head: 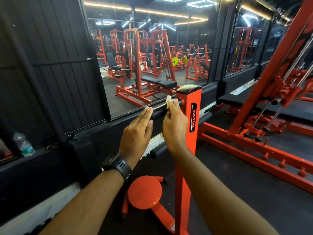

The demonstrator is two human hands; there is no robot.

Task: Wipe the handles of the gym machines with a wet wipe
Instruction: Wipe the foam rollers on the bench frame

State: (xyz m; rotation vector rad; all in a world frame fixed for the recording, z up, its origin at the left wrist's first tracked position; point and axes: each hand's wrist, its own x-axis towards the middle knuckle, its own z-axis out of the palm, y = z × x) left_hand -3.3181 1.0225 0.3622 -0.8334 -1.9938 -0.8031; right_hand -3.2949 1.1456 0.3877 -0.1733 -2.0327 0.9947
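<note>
Two bare forearms reach up from 6 o'clock, the left one wearing a black wristwatch (118, 165). Just above centre, a black padded handle (160, 111) sticks out toward 9 o'clock from an orange upright post (188, 150) with a black cap. The left hand (137, 129) lies flat against the handle's free end, its fingers (146, 112) straight and close together, holding nothing. The right hand (175, 126) is on the handle near the post, with its fingers (174, 106) curled and pinching a crumpled white wet wipe (168, 100) against the padding. A second padded roller (157, 151) juts from the post lower down, partly hidden behind the right wrist. At 6 o'clock a round orange footplate (144, 192) sits on the machine's base. A plastic water bottle (24, 145) stands on a dark ledge at 9 o'clock. A wall mirror (135, 65) at 12 o'clock reflects orange machines, and an orange cable rack (264, 92) leans in at 3 o'clock.
</note>
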